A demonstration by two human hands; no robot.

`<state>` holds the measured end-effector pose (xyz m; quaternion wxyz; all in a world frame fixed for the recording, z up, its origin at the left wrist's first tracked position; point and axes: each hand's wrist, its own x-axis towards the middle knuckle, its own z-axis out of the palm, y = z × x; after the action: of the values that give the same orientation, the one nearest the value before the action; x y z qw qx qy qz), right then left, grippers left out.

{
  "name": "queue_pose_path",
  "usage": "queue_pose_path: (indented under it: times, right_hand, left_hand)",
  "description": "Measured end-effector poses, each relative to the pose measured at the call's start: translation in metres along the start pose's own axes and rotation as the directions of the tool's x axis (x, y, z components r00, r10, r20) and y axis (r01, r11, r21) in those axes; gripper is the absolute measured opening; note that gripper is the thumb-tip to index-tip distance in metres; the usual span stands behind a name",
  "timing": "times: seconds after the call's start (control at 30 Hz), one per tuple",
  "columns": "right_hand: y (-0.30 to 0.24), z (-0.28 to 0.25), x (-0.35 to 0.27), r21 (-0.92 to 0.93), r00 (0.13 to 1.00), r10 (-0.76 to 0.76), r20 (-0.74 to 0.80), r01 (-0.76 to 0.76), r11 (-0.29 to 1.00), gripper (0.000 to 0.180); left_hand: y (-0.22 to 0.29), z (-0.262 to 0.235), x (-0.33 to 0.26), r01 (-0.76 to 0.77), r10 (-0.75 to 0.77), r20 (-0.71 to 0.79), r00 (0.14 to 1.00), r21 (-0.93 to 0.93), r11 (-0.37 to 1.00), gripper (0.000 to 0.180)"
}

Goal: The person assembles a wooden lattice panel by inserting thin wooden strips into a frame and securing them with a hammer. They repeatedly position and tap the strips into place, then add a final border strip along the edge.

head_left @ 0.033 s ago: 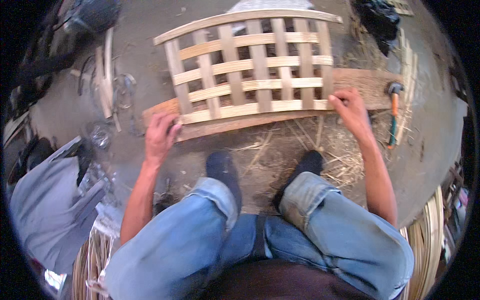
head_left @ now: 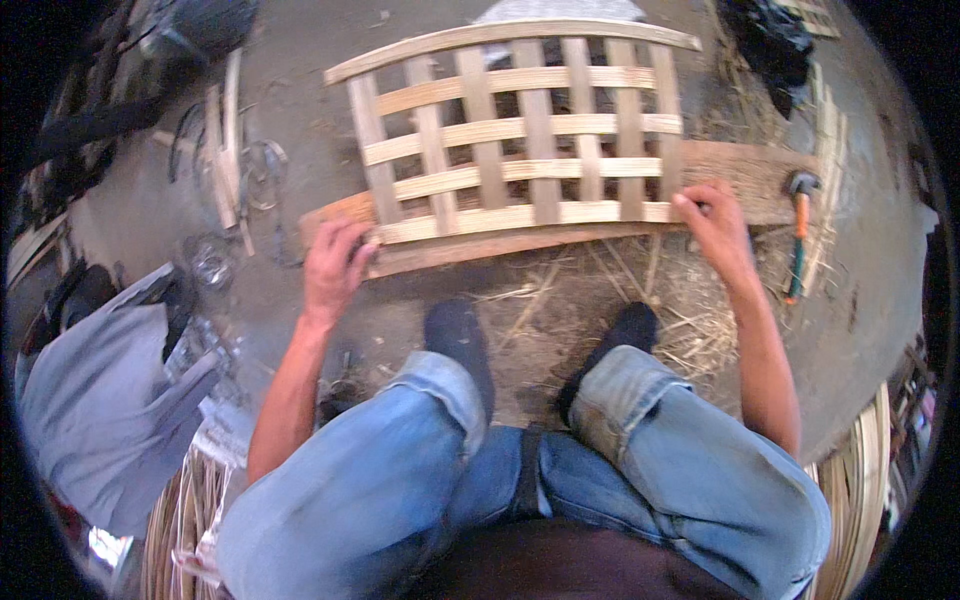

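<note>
An open lattice panel of pale, flat wooden strips woven over and under each other lies in front of me. Its near edge rests over a brown wooden plank. My left hand is closed at the panel's near left corner, its fingers curled by the end of the nearest strip. At the near right corner, my right hand pinches the other end of that strip between thumb and fingers. The undersides of both grips are hidden.
A hammer with an orange and green handle lies right of the plank. Straw shavings litter the floor near my right foot. Loose strips and wire coils lie at left, grey cloth nearer. A black bag sits far right.
The whole scene sits slightly farther right in the picture, as the view has shifted. Both hands keep their places at the panel's near corners.
</note>
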<state>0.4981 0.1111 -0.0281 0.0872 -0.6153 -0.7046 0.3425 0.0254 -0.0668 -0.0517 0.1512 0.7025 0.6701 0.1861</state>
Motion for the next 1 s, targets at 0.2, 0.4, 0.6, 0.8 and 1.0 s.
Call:
queue_pose_path:
  times: [0.2,0.4,0.6,0.8,1.0]
  right_hand:
    - [-0.007,-0.004,0.006,0.034,0.989,0.124,0.078,-0.127,0.991,0.026]
    - [-0.007,-0.001,0.006,0.013,0.991,0.122,0.061,-0.123,0.992,0.025]
    - [-0.004,-0.001,0.006,0.009,0.990,0.123,0.063,-0.124,0.992,0.024]
    - [0.007,-0.003,0.003,0.210,1.000,0.018,-0.013,-0.015,0.978,0.023]
    - [0.020,-0.012,-0.002,0.220,0.995,-0.084,0.055,0.070,0.973,0.024]
  left_hand:
    - [-0.005,-0.005,-0.003,0.016,-0.016,0.016,1.000,0.000,1.000,0.031]
    - [-0.005,-0.007,-0.003,-0.019,0.020,0.004,1.000,-0.022,1.000,0.032]
    - [-0.005,-0.008,-0.002,-0.017,0.017,0.027,0.999,-0.030,0.999,0.031]
    - [-0.007,-0.001,-0.004,0.026,-0.024,0.054,0.998,-0.048,0.999,0.031]
    - [-0.001,-0.008,-0.003,0.021,-0.020,0.048,0.999,-0.035,0.999,0.039]
